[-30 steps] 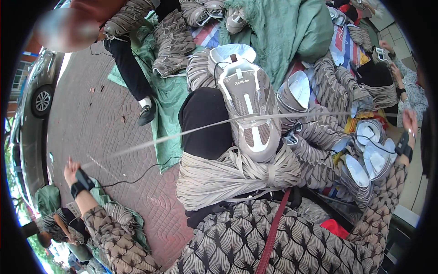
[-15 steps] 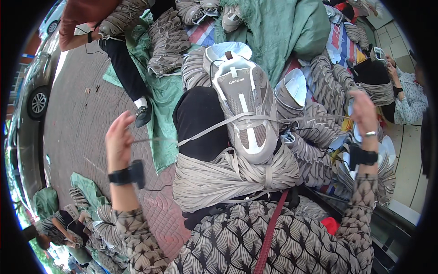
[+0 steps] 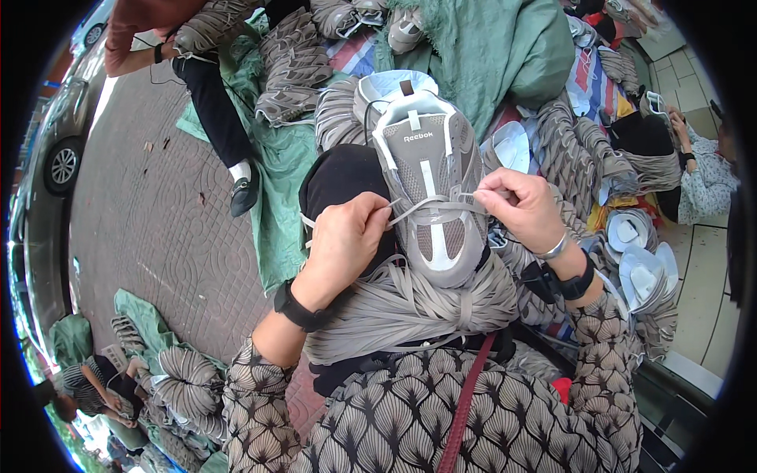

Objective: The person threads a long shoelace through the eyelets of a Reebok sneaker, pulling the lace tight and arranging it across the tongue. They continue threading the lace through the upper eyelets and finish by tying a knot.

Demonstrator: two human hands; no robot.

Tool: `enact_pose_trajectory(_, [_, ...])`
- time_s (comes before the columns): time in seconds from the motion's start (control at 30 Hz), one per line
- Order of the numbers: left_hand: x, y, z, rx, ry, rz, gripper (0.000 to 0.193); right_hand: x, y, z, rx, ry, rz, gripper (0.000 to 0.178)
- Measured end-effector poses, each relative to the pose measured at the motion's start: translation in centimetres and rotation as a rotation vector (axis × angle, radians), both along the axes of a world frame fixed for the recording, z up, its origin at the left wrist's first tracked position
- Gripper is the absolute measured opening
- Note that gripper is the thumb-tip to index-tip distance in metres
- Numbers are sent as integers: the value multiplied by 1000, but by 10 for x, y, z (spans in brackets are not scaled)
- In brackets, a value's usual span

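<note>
A grey sneaker [image 3: 441, 248] with white stripes rests toe toward me on my lap. A flat grey shoelace [image 3: 434, 206] crosses its tongue near the toe end. My left hand [image 3: 344, 240], left of the shoe, pinches one end of the lace. On the right, my right hand [image 3: 523, 206] pinches the other end near the shoe's side. A thick bundle of grey laces [image 3: 378, 319] lies across my lap, just below the toe.
Stacked grey shoe uppers [image 3: 579, 162] lie to the right, with more [image 3: 292, 71] at the far left on green sheeting [image 3: 284, 205]. A green sack [image 3: 497, 63] stands beyond the shoe. Other people sit around, one with a black-trousered leg [image 3: 213, 110]. A parked car [image 3: 51, 197] is at left.
Both hands have come inward from wide apart to close beside the shoe. The lace ends, stretched outward before, are now held short near the tongue.
</note>
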State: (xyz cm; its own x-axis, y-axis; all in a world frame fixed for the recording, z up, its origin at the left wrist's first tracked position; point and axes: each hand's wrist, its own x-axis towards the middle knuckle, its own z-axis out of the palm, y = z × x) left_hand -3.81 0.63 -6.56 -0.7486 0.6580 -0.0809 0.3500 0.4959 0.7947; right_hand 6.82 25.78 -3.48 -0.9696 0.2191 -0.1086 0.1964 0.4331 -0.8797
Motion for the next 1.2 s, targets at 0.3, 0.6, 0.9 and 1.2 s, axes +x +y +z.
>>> enact_pose_trajectory(0.3, [3, 5, 4, -71, 69, -15, 16, -7, -7, 1, 123, 81, 71, 11])
enact_pose_trajectory(0.6, [5, 8, 1, -62, 117, 5, 13, -14, -27, -13, 785, 474, 192, 15])
enact_pose_trajectory(0.9, [14, 27, -7, -114, 345, -2, 9, -15, -22, -13, 620, 343, 219, 15])
enact_pose_trajectory(1.2, [-39, 27, 19, -85, 863, -524, 25, -77, 6, 36, 1000, 320, 924, 28])
